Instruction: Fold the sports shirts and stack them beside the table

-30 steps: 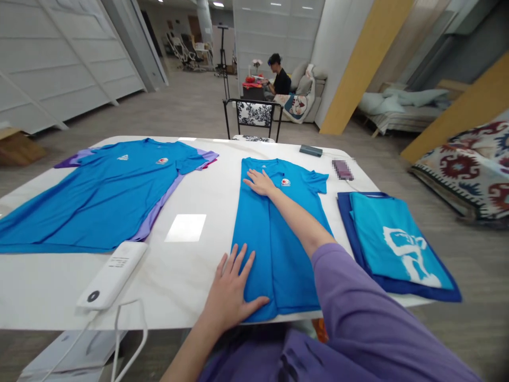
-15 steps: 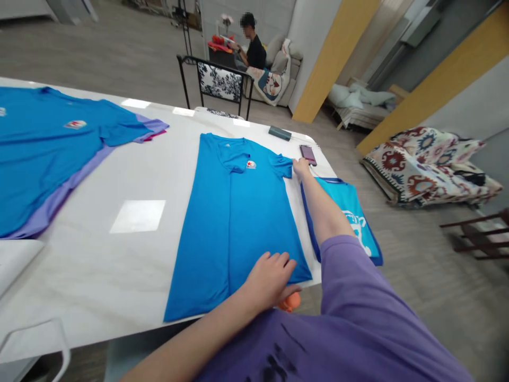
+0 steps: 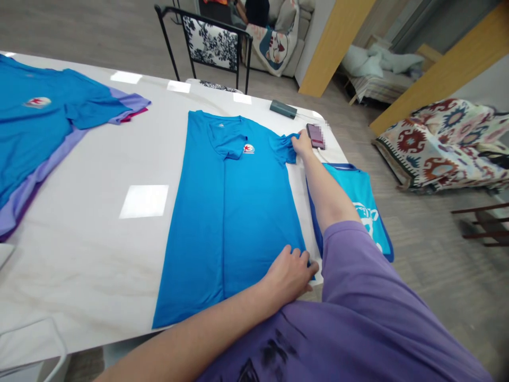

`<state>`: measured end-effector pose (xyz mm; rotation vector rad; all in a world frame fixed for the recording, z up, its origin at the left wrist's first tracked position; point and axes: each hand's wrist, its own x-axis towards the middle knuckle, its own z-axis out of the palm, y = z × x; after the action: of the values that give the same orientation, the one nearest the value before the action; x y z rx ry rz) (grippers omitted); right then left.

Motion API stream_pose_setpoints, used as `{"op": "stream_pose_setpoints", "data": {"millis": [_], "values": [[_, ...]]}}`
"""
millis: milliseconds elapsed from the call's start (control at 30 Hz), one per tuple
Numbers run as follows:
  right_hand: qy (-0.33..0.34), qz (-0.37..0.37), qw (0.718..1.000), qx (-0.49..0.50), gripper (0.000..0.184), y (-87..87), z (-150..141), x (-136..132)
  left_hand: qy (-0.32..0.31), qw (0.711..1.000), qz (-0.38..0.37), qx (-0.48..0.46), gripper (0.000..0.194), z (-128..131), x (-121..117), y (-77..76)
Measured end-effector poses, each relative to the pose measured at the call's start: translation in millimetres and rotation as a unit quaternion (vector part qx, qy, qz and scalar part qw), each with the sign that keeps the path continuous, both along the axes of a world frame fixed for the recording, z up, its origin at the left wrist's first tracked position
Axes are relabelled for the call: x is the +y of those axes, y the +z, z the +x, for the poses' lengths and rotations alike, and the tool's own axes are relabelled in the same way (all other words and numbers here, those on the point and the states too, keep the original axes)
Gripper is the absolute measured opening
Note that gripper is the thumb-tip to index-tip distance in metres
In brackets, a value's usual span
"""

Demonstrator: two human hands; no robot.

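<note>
White counter (image 3: pixel 99 254) carried the half-folded shirt (image 3: pixel 234 212) in front of you. Within the last second your right hand (image 3: pixel 302 144) had left the chest and gone to the right sleeve, fingers pinched on its hem (beside the phone (image 3: pixel 316 135)). Your left hand (image 3: pixel 288 276) had crossed to the near right corner, fingers curled on the hem there. Both grips suggested the right side was ready to fold over.

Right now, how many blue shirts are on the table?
3: blue shirt in the middle under both hands, spread shirt at left, folded printed shirt at right; more may lie beneath.
</note>
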<state>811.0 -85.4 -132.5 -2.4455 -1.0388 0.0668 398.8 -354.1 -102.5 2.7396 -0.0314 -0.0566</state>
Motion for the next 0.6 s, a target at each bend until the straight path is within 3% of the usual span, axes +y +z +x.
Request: {"op": "stream_pose_setpoints", "data": {"millis": [100,267,467,600], "values": [[0.009,0.011,1.0,0.011,0.054,11.8,-4,2,-0.007,1.0,0.001,-0.008,0.035,1,-12,-3.5],[0.058,0.015,0.998,-0.003,0.058,36.6,-20,2,0.032,0.999,-0.016,0.022,0.024,0,-20,-2.9],[0.081,0.015,0.997,-0.002,0.039,72.0,-43,11,0.13,0.982,-0.136,0.003,0.016,-30,9,32.7],[0.097,-0.011,0.995,-0.011,0.037,98.6,-76,41,0.203,0.948,-0.241,-0.051,0.014,-68,28,57.9]]}}
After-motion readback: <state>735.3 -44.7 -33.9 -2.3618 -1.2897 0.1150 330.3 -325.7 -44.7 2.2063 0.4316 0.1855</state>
